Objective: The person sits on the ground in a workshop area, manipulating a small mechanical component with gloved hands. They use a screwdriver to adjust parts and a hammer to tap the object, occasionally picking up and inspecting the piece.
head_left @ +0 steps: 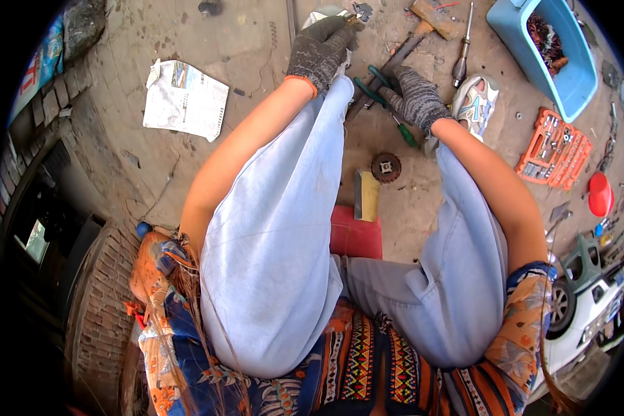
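My left hand (320,52), in a grey knit glove with an orange cuff, is closed on a small metal piece (353,19) above my left foot; its details are unclear. My gloved right hand (414,98) grips green-handled pliers (367,91), held beside my right shoe (474,104). Under the pliers lie a dark metal bar (399,57) and a green-handled screwdriver (404,130). A wooden-headed mallet (431,19) and a long screwdriver (460,66) lie beyond my right hand. Between my knees are a dark round part (385,167) and a yellow-faced block (367,197).
A blue tub (565,85) with coiled material, an orange socket set (552,150) and a red lid (600,193) lie at the right. A white car (585,313) stands at the lower right. A paper sheet (183,107) lies left; brickwork (100,305) is at the lower left.
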Available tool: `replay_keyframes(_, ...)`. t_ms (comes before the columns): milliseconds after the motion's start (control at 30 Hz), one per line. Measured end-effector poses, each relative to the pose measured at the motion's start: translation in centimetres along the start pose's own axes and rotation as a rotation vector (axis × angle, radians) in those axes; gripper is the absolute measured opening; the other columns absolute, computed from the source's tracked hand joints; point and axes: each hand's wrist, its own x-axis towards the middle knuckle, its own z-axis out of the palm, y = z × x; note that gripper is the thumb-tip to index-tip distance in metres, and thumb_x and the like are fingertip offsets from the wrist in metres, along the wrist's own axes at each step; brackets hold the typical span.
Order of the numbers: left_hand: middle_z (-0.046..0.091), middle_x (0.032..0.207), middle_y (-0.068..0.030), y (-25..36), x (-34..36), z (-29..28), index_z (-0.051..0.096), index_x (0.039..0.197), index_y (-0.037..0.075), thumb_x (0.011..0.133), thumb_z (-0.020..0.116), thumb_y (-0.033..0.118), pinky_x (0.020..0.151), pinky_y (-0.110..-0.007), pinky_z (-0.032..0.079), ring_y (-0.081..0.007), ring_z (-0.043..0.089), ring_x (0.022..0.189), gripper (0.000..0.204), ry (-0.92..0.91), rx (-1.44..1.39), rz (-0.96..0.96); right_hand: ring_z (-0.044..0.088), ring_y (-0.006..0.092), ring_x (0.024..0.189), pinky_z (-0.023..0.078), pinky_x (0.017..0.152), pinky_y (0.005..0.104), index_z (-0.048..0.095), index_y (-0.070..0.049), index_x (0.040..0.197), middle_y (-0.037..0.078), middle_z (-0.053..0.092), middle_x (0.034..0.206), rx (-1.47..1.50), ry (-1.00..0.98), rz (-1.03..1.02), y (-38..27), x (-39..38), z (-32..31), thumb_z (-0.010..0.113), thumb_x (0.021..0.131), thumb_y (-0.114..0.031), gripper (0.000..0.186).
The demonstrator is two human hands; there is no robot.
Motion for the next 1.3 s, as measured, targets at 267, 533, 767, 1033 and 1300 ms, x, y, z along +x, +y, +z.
replay_keyframes(267,0.061,0.103,-0.0065,0.6,-0.2,-0.4,0.060,0.114,0.016,0.076,0.056,0.014,0.078,-0.037,0.048,-0.0252,0.059,0.094,0.038,-0.087,1.215,0.939,0.061,0.0188,0.074,0.051,0.067,0.0322,0.060,-0.002,0.103,0.011,0.065,0.086,1.658,-0.398,0.188,1.3,1.8,-5.3,0.053,0.089,-0.040,0.041)
replay_keyframes(533,0.060,0.107,-0.0103,1.2,-0.6,0.9,0.054,0.121,0.013,0.080,0.056,0.013,0.081,-0.038,0.048,-0.0269,0.060,0.093,0.040,-0.130,0.701,0.653,0.059,0.0115,0.075,0.050,0.069,0.0258,0.060,-0.004,0.110,0.006,0.064,0.090,1.056,0.027,-0.160,-0.8,0.6,-6.5,0.055,0.091,-0.027,0.030)
replay_keyframes(767,0.064,0.101,-0.0155,-1.4,0.3,1.5,0.054,0.120,0.009,0.081,0.063,0.023,0.079,-0.038,0.049,-0.0310,0.062,0.092,0.042,-0.199,0.404,0.487,0.057,0.0168,0.099,0.046,0.088,0.0287,0.059,-0.007,0.115,0.008,0.061,0.108,0.636,0.059,-0.177,-0.6,1.1,-5.7,0.063,0.086,-0.023,0.033)
replay_keyframes(1033,0.063,0.104,-0.0166,-2.3,0.5,1.6,0.060,0.111,0.003,0.084,0.060,0.018,0.084,-0.035,0.048,-0.0255,0.061,0.095,0.031,-0.213,0.474,0.462,0.058,0.0137,0.093,0.048,0.083,0.0275,0.061,-0.005,0.111,0.006,0.063,0.102,0.616,0.127,-0.135,-1.4,0.6,-6.2,0.063,0.086,-0.024,0.032)
replay_keyframes(1300,0.064,0.095,-0.0188,-1.5,0.1,1.7,0.060,0.108,0.001,0.085,0.059,0.019,0.077,-0.035,0.049,-0.0284,0.063,0.087,0.029,-0.181,0.600,0.540,0.060,0.0172,0.092,0.048,0.083,0.0309,0.061,-0.006,0.113,0.011,0.065,0.103,0.760,0.112,-0.169,-0.9,0.4,-5.8,0.062,0.086,-0.030,0.036)
